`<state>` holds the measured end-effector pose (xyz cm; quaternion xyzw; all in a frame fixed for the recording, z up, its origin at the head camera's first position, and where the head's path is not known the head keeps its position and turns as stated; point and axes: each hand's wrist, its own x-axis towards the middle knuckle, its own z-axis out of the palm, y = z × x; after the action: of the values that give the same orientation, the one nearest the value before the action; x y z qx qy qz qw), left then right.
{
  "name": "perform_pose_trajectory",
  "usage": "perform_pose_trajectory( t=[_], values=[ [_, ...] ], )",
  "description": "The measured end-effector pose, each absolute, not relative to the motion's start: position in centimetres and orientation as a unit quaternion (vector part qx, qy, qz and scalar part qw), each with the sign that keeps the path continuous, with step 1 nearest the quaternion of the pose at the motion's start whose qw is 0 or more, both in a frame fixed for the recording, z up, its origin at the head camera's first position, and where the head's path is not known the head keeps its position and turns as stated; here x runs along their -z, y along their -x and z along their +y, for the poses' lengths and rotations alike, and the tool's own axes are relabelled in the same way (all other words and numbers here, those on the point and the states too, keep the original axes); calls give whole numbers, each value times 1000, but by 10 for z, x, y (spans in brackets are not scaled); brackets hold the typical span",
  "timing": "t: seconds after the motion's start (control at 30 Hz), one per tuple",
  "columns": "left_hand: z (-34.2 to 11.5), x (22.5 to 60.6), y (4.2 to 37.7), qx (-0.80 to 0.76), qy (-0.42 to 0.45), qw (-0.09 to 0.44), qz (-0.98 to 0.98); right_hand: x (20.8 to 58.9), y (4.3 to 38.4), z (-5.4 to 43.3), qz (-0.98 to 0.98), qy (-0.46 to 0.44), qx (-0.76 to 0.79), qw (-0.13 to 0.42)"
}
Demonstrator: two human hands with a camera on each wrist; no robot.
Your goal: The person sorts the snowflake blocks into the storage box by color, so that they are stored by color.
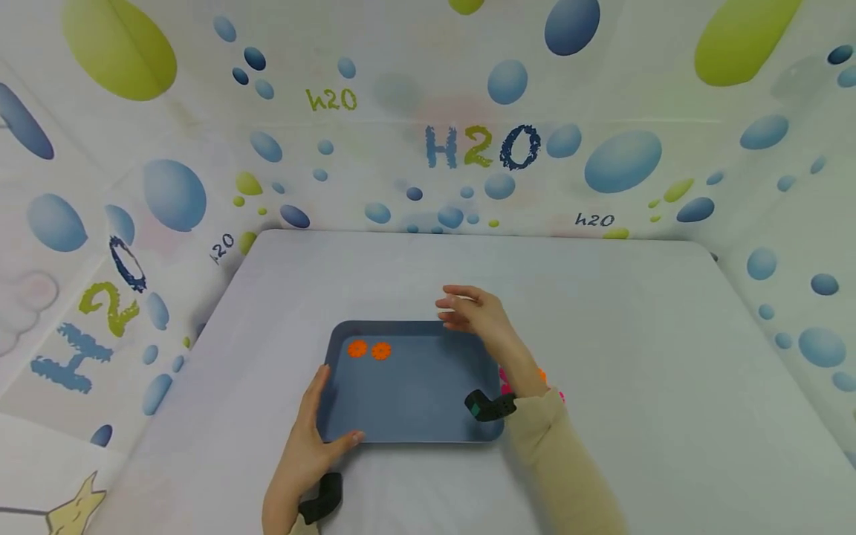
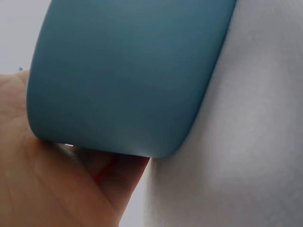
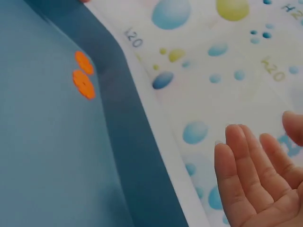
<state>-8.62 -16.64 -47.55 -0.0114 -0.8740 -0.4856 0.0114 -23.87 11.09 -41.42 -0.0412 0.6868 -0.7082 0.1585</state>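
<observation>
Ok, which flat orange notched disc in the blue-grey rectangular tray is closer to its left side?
In the head view, the left orange notched disc; the other orange disc lies to its right, farther from that side.

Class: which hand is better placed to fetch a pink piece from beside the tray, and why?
The right hand, probably: its open palm shows nothing held, and its wrist is near the pink pieces. The left hand holds the tray at its near left corner.

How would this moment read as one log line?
left hand: touching blue-grey rectangular tray; right hand: empty, near tray's far edge; two flat orange scalloped discs: inside tray, far left
</observation>
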Motion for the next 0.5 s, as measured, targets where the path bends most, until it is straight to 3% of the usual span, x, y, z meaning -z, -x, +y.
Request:
perform_pose_trajectory(
  t=[0.2, 0.5],
  values=[
    [-164, 472, 88, 487, 17, 15, -873, 411, 234, 154, 689, 52, 714, 112],
    [-164, 463, 88, 489, 13, 11, -872, 426, 207, 209, 692, -32, 720, 42]
  ],
)
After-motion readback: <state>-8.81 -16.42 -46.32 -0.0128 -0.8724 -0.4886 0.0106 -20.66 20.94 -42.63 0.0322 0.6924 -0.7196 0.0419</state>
